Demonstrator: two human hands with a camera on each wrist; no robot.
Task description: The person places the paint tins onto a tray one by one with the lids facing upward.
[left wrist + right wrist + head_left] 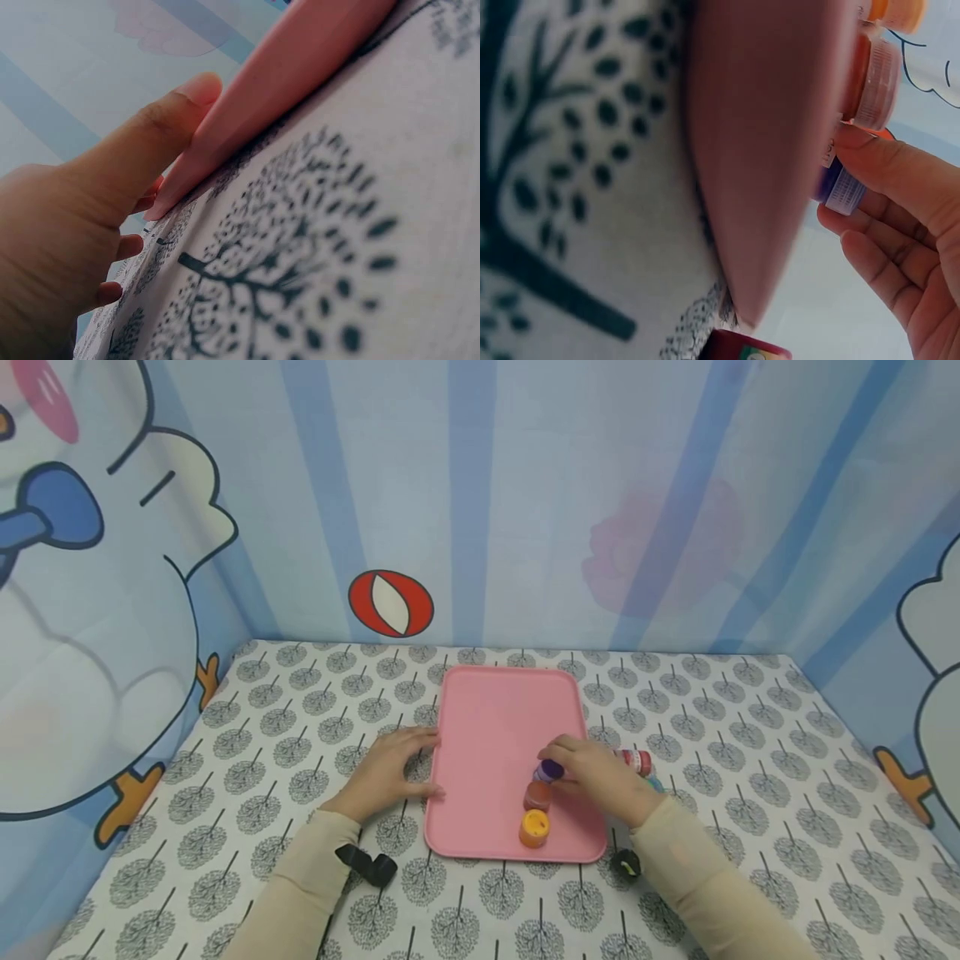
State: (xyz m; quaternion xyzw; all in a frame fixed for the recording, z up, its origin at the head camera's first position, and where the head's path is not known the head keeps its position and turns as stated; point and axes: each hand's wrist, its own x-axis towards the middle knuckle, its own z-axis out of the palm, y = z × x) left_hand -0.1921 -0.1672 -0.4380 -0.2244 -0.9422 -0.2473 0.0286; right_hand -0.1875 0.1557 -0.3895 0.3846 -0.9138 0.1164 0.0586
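Note:
My right hand (598, 770) holds a small purple paint jar (550, 771) on the right part of the pink tray (487, 718). In the right wrist view its thumb and fingers pinch the purple jar (840, 187) around the lid. Side by side with it on the tray are a reddish-brown jar (537, 796) and a yellow-orange jar (534, 828). My left hand (384, 774) rests at the tray's left edge. Seen from the left wrist, the thumb lies against the tray's outer wall (232, 112), fingers loosely spread.
To the right of the tray a red jar (636, 762) lies on its side, with a teal jar (656, 783) partly hidden by the right wrist. A patterned cloth (300, 727) covers the table, and a printed curtain (525, 510) hangs behind it.

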